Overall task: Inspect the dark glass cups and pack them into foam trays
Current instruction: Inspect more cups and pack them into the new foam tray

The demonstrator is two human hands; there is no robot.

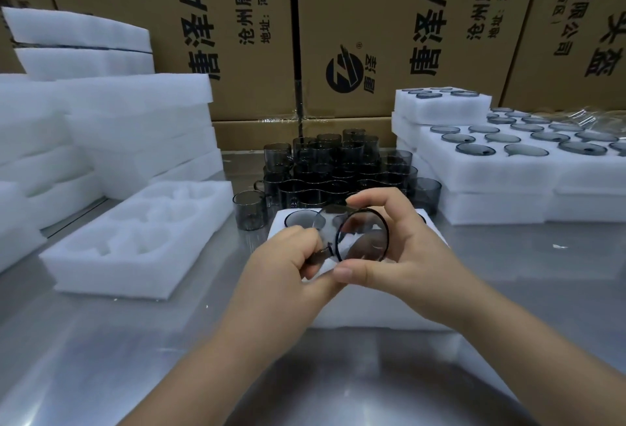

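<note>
I hold one dark glass cup (360,239) tipped with its mouth toward me, above a white foam tray (379,310) on the steel table. My right hand (399,249) grips the cup's body, thumb below and fingers over the top. My left hand (288,263) pinches the cup's handle on its left side. One cup (301,219) sits in the tray's far left pocket; my hands hide the other pockets. A cluster of several loose dark cups (338,168) stands stacked just behind the tray.
An empty foam tray (135,239) lies to the left, with stacks of foam trays (118,127) behind it. Filled trays of cups (508,161) are stacked at the right. Cardboard boxes (372,35) wall off the back. Bare steel table (305,374) lies near me.
</note>
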